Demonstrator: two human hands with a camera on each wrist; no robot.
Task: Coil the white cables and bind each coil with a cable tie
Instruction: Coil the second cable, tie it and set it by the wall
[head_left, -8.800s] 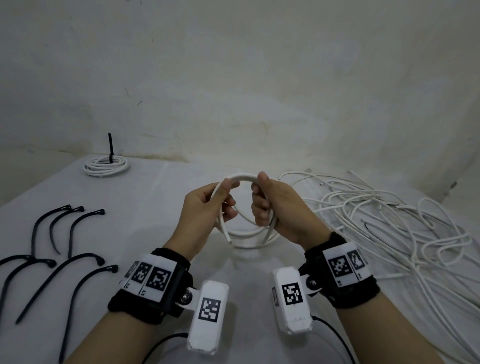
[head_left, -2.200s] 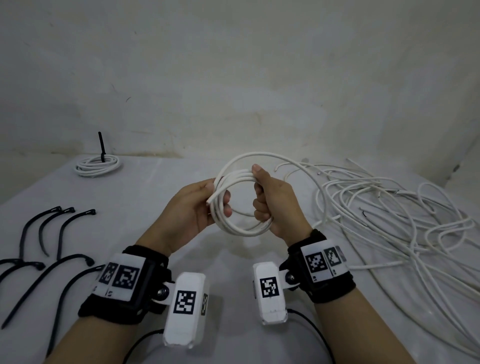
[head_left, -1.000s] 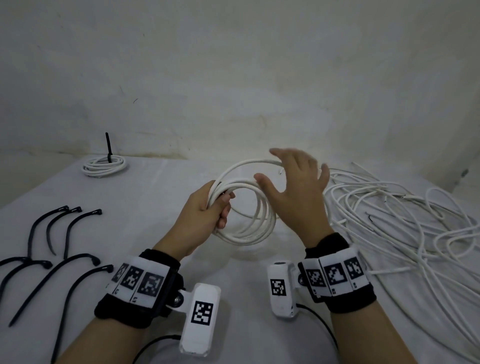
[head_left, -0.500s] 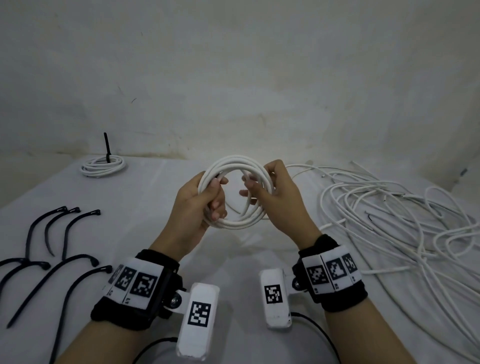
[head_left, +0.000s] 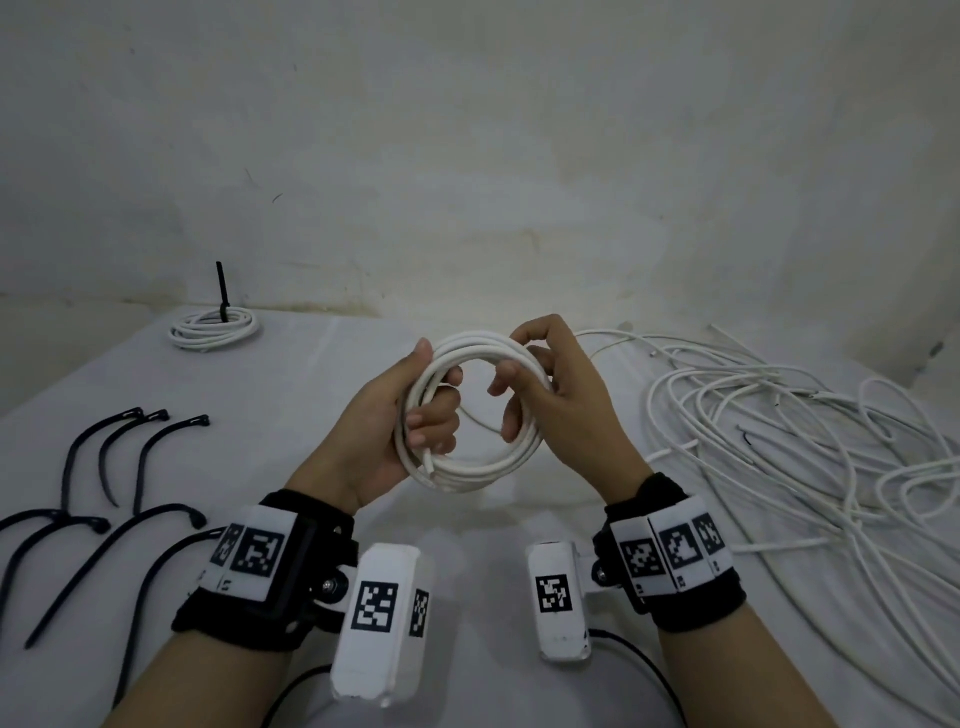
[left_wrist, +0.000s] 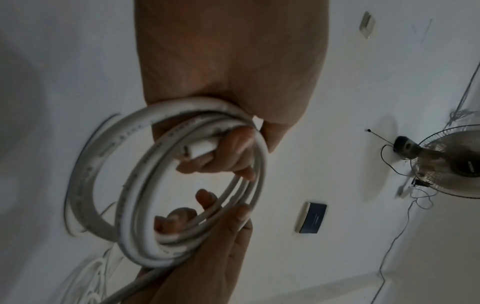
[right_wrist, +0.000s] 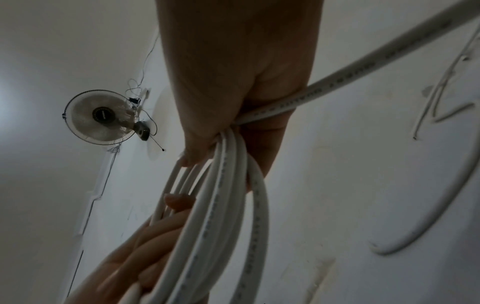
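Observation:
A coil of white cable with several turns hangs above the table between both hands. My left hand grips the coil's left side, fingers curled through the ring; in the left wrist view one cut cable end lies under its fingertips. My right hand grips the coil's upper right side. In the right wrist view the coil strands run through that hand, and one strand leads out of it to the upper right.
A tangled pile of loose white cables covers the table's right side. Several black cable ties lie at the left. A finished coil bound with a black tie sits at the back left, near the wall.
One second ago my right hand was open beside the coil with a wide loop over it. It has since closed on the coil's right side, and the loop has joined the ring.

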